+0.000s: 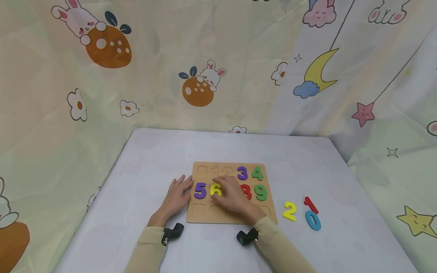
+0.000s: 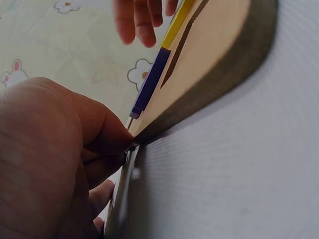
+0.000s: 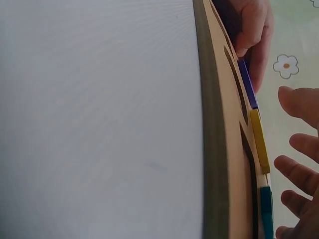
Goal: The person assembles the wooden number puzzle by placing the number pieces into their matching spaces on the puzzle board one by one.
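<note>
A wooden number board (image 1: 205, 218) lies flat on the table. My left hand (image 1: 175, 197) rests at the board's left edge with fingers extended, the thumb touching that edge in the left wrist view. Over the middle row is my right hand (image 1: 235, 195), its fingers spread around the yellow number 6 (image 1: 216, 189); the right wrist view shows them apart from the pieces. Beside the 6 sits a purple 5 (image 1: 200, 190). A teal piece (image 3: 267, 211) next to the 6 is hidden from the head view by the right hand, which partly covers the red 8 (image 1: 246, 191).
A purple 3 (image 1: 242, 173), green 4 (image 1: 257, 173) and green 9 (image 1: 261, 192) are in the board. Bare outlines show along its top left and bottom row. To the right, on the white table (image 1: 348, 235), lie a yellow 2 (image 1: 289, 211), red 1 (image 1: 311, 205) and blue 0 (image 1: 313, 220).
</note>
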{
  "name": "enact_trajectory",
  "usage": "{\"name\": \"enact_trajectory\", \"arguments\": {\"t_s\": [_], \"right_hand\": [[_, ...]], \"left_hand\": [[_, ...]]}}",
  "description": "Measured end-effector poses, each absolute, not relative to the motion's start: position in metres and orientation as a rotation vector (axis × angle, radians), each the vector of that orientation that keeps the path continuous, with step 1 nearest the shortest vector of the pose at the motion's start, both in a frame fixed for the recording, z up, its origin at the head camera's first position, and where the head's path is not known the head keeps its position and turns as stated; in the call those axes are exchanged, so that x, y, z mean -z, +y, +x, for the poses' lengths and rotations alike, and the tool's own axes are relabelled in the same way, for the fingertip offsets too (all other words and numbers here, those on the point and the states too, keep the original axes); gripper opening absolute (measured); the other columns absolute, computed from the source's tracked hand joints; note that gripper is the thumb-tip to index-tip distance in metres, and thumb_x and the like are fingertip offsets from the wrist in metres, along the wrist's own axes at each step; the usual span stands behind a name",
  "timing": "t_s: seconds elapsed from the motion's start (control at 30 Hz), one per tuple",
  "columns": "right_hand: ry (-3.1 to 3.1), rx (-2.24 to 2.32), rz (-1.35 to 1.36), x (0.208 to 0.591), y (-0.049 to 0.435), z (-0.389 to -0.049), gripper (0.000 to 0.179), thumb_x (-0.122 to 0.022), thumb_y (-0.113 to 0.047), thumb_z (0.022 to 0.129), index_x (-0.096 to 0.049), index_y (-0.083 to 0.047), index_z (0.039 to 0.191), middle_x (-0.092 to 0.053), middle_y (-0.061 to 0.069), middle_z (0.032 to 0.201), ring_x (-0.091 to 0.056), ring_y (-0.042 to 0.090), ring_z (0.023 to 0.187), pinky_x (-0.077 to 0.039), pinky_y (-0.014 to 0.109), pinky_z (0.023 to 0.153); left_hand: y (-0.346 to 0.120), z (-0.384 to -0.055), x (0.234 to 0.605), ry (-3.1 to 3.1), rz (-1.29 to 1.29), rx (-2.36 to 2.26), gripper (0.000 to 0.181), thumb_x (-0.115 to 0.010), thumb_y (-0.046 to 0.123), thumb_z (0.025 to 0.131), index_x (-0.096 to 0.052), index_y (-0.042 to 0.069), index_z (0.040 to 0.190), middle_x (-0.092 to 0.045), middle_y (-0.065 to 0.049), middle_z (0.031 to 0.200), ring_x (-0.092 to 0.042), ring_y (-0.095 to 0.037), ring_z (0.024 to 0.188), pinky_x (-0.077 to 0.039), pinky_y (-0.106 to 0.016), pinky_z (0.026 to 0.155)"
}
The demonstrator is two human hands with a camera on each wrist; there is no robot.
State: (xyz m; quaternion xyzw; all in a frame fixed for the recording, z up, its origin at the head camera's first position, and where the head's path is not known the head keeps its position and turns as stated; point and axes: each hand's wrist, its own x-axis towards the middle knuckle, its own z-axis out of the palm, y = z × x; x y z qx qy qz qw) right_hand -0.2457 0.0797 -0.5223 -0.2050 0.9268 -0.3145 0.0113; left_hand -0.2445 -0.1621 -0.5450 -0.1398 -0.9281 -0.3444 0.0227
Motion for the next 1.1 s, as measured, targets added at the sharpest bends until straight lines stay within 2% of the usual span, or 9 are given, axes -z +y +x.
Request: {"name": "enact_trajectory", "arguments": {"t_s": [0.33, 0.57, 0.8, 1.1], "right_hand": [[2.956, 1.161, -0.605, 0.523, 0.112, -0.235, 0.054, -0.074, -0.025, 0.085, -0.057, -0.016, 0.135, -0.054, 0.000, 0.137, -0.049, 0.020, 0.127, -0.045, 0.042, 0.105], [2.966, 1.341, -0.524, 0.524, 0.131, -0.227, 0.050, -0.074, -0.013, 0.084, -0.059, -0.010, 0.132, -0.057, 0.004, 0.133, -0.053, 0.024, 0.118, -0.051, 0.044, 0.095], [2.985, 1.367, -0.441, 0.526, 0.148, -0.221, 0.049, -0.073, -0.013, 0.087, -0.058, -0.010, 0.133, -0.058, 0.003, 0.131, -0.056, 0.023, 0.115, -0.054, 0.042, 0.094], [3.055, 1.303, -0.329, 0.526, 0.175, -0.215, 0.047, -0.075, -0.020, 0.085, -0.061, -0.014, 0.130, -0.059, 0.004, 0.133, -0.050, 0.027, 0.128, -0.046, 0.048, 0.105]], "left_hand": [[-0.161, -0.245, 0.544, -2.924, -0.417, 1.065, 0.051, -0.053, 0.006, 0.089, -0.051, 0.003, 0.140, -0.042, -0.007, 0.152, -0.021, -0.029, 0.148, -0.003, -0.048, 0.122], [-0.162, -0.245, 0.544, -2.926, -0.410, 1.073, 0.052, -0.054, 0.005, 0.089, -0.050, 0.002, 0.140, -0.042, -0.007, 0.152, -0.021, -0.030, 0.148, -0.002, -0.049, 0.122], [-0.163, -0.245, 0.545, -2.914, -0.411, 1.097, 0.052, -0.053, 0.005, 0.088, -0.050, 0.002, 0.140, -0.041, -0.007, 0.152, -0.020, -0.029, 0.148, -0.002, -0.049, 0.122], [-0.161, -0.245, 0.545, -2.901, -0.415, 1.085, 0.053, -0.054, 0.003, 0.086, -0.052, 0.001, 0.139, -0.043, -0.008, 0.151, -0.021, -0.030, 0.148, -0.002, -0.049, 0.122]]}}
